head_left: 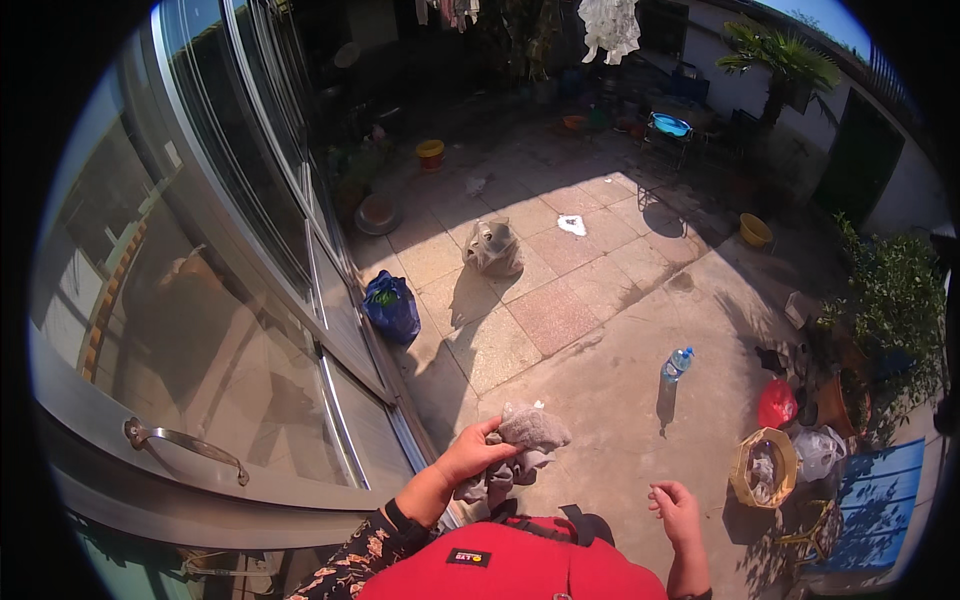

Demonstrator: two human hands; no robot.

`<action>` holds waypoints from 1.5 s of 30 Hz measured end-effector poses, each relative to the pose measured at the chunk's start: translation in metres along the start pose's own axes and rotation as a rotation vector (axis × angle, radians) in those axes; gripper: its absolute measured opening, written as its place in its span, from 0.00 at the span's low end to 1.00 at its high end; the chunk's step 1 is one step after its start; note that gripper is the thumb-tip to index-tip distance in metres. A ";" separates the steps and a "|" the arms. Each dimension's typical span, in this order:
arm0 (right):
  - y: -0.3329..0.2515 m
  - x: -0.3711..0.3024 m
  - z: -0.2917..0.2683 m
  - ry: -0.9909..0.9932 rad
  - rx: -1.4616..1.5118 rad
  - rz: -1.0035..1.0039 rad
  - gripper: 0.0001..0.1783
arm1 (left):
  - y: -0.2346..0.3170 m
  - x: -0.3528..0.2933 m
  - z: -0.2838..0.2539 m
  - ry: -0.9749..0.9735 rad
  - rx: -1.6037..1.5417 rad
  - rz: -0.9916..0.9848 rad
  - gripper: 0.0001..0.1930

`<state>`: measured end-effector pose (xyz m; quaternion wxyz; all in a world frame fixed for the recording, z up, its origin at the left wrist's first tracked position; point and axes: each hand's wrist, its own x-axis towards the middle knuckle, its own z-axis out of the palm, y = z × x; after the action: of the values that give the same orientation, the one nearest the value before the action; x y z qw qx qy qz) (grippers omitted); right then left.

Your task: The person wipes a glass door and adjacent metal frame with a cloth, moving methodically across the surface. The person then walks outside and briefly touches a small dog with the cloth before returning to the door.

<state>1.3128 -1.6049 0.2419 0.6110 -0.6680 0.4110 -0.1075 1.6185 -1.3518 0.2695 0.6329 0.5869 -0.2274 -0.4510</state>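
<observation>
— So what is filling the left side?

— Big glass doors (pixel 230 260) with a metal handle (pixel 185 442), facing a paved yard (pixel 560 310).

— And the hands?

— Left hand (pixel 470 455) is gripping a grey rag (pixel 525 435); thumb and fingers are closing around its near end, the rest is bunching past the fingertips and hanging below. Right hand (pixel 675 505) is hanging empty, fingers loosely curling.

— Anything smaller nearby?

— A water bottle (pixel 677 364) is standing beyond the right hand.

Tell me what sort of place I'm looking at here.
Most likely a home's paved courtyard, by a glass sliding door. Washing hangs at the far end, basins and potted plants line the edges, and the left hand holds a grey rag.
</observation>
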 end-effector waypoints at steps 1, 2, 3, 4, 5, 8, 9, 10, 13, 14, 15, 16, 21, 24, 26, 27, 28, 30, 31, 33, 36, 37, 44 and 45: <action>-0.012 0.026 0.009 -0.171 -0.048 -0.085 0.13 | 0.007 0.005 0.004 0.013 -0.009 -0.011 0.23; -0.028 0.050 0.024 -0.323 -0.045 -0.076 0.16 | 0.015 0.013 0.004 0.011 0.009 -0.002 0.24; -0.046 0.074 0.036 -0.495 -0.019 -0.114 0.19 | 0.024 0.021 0.007 0.002 0.020 0.006 0.24; -0.062 0.095 0.045 -0.591 0.007 -0.104 0.22 | 0.031 0.030 0.012 -0.004 0.031 0.009 0.24; -0.078 0.116 0.052 -0.721 0.060 -0.140 0.25 | 0.037 0.041 0.017 -0.003 0.037 0.018 0.24; -0.107 0.178 0.075 -0.897 0.198 -0.130 0.27 | 0.040 0.068 0.042 -0.027 0.184 0.075 0.27; -0.111 0.193 0.082 -0.937 0.221 -0.141 0.27 | 0.037 0.077 0.051 -0.015 0.171 0.075 0.26; -0.114 0.207 0.091 -0.862 0.167 -0.107 0.23 | 0.036 0.083 0.058 0.068 0.179 0.052 0.27; -0.129 0.251 0.085 -0.961 0.225 0.002 0.16 | 0.031 0.102 0.070 0.231 0.185 0.026 0.26; -0.133 0.262 0.084 -0.958 0.236 -0.059 0.12 | 0.028 0.107 0.074 0.272 0.159 0.068 0.25; -0.136 0.272 0.084 -0.982 0.228 -0.072 0.12 | 0.025 0.109 0.077 0.330 0.127 0.084 0.25; -0.139 0.280 0.084 -1.007 0.217 -0.082 0.11 | 0.022 0.112 0.080 0.390 0.098 0.022 0.23; -0.147 0.299 0.096 -0.986 -0.051 -0.379 0.08 | 0.003 0.103 0.082 0.661 0.309 0.104 0.16; -0.154 0.302 0.109 -0.977 0.129 -0.499 0.10 | -0.006 0.090 0.082 0.918 0.521 0.010 0.14; -0.162 0.305 0.119 -1.028 -0.119 -0.507 0.10 | -0.007 0.074 0.079 1.039 0.389 -0.024 0.10; -0.166 0.306 0.123 -1.051 -0.251 -0.506 0.10 | -0.007 0.065 0.077 1.106 0.345 -0.013 0.09; -0.169 0.304 0.129 -1.060 -0.318 -0.485 0.12 | -0.007 0.056 0.077 1.133 0.378 0.048 0.08; -0.173 0.295 0.138 -1.194 -0.148 -0.476 0.14 | -0.004 0.037 0.078 1.205 0.422 0.106 0.07; -0.174 0.288 0.141 -1.249 -0.096 -0.448 0.15 | -0.002 0.029 0.078 1.231 0.449 0.144 0.06; -0.178 0.274 0.150 -1.233 -0.310 -0.595 0.21 | 0.003 0.013 0.079 1.289 0.477 0.179 0.05; -0.186 0.254 0.158 -1.074 -0.581 -0.767 0.23 | 0.009 -0.010 0.082 1.342 0.477 0.176 0.04; -0.190 0.250 0.161 -1.046 -0.612 -0.865 0.21 | 0.010 -0.017 0.085 1.356 0.493 0.164 0.04; -0.195 0.213 0.188 -1.028 -0.580 -1.286 0.12 | -0.005 -0.049 0.111 1.406 0.523 0.196 0.07; -0.195 0.207 0.194 -1.039 -0.634 -1.328 0.11 | -0.009 -0.054 0.111 1.430 0.568 0.118 0.07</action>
<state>1.6516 -1.6210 0.3000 0.3188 -0.8695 -0.3772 -0.0047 1.4989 -1.3651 0.2973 0.4742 0.8622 0.0988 0.1480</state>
